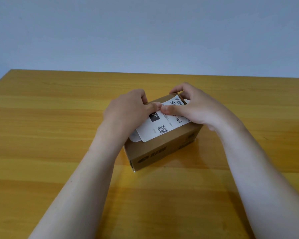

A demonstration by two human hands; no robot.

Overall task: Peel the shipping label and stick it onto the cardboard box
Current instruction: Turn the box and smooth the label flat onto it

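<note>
Forearms cross the wooden table (59, 118) to the centre-frame cardboard box (162, 150). Left hand (126, 109) and right hand (195, 109) clasp its far edge, thumbs meeting on the shipping label (155, 131), which lies on the box top with its long axis running lower-left to upper-right.

We count one cardboard box (162, 149) at the centre of the frame and one white shipping label (160, 128) on its top. We count two hands over it: one left hand (128, 111), one right hand (193, 107). One wooden table (41, 118) fills the lower frame.
</note>
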